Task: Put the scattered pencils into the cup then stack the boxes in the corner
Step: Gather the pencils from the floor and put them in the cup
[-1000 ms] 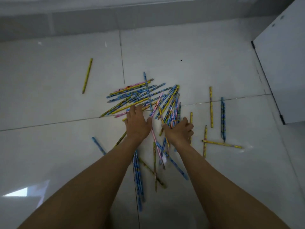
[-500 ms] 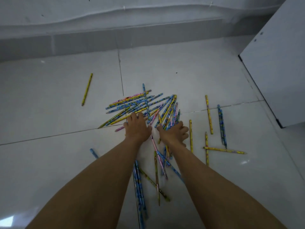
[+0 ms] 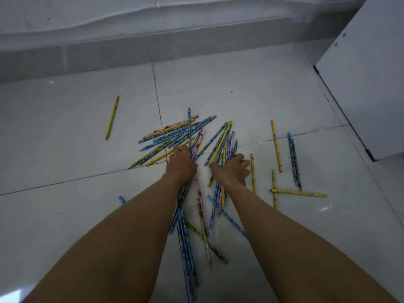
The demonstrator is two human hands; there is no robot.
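Left hand (image 3: 181, 166) and right hand (image 3: 231, 170), palms down, clutch pencils (image 3: 175, 132) on the floor (image 3: 251, 101).

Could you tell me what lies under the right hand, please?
Blue and yellow pencils pass beneath the right hand on the floor. Its palm covers their middles, hiding any grip.

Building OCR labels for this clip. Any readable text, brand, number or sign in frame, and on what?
No readable text in this view.
pencils: printed colour patterns along the barrels, too small and blurred to read as words.
lone yellow pencil: likewise unreadable.
white cabinet: no label or sign, only small dark marks.
floor tiles and wall: none.
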